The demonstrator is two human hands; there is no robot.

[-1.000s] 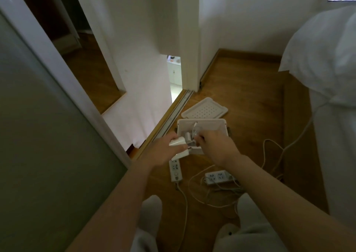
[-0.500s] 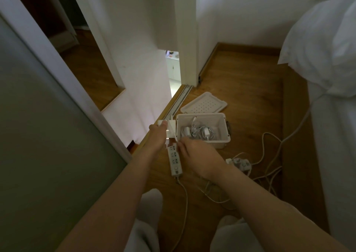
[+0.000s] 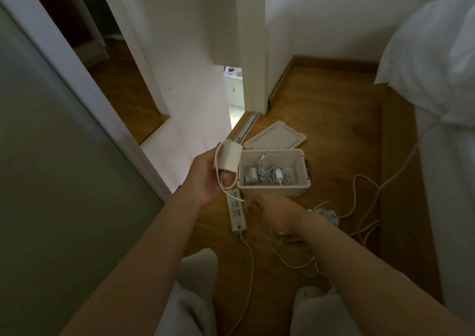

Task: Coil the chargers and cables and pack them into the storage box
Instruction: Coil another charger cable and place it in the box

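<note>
The left hand (image 3: 205, 179) grips the smooth white block charger (image 3: 230, 158) just beside the left wall of the storage box (image 3: 272, 191), fingers curled round its lower end, which makes it a steady core for winding. The right hand (image 3: 275, 211) pinches the thin, pliant cable (image 3: 216, 161) below it, keeping the loop controlled. The rectangular plastic box stands open on the wooden floor (image 3: 321, 120) with coiled chargers inside.

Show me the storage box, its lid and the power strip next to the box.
storage box (image 3: 275, 191), head view, on its front wall.
lid (image 3: 275, 139), head view, on its perforated face.
power strip (image 3: 237, 213), head view, on the middle of its socket face.
</note>
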